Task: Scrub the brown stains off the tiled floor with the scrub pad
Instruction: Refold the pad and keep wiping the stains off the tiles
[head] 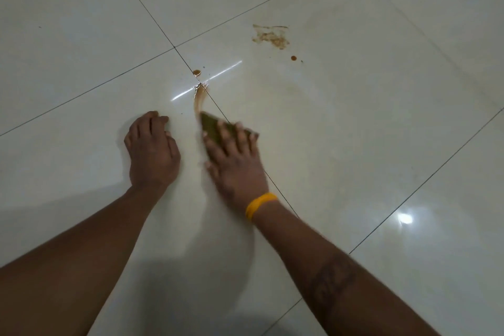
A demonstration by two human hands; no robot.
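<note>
No readable brand or label; a dark tattoo [331, 285] on the right forearm is too blurred to read. Count: two hands, one scrub pad, one yellow wristband [259, 204] on the right wrist. The right hand [236, 162] lies flat on the green scrub pad [215, 128], fingers spread and straight, pressing it to the tiled floor [354, 123]; hand and pad are motion-blurred. The left hand [152, 150] rests on the floor just left of the right, holding nothing, fingers loosely curled; the two hands are apart. Stains: a brown streak [198, 101] runs from the pad's far corner along a grout line; one brown drop [196, 72] just beyond it; a smeared patch [271, 35] and another drop [293, 58] well beyond and right of the right hand. Four tiles meet ahead of the hands.
</note>
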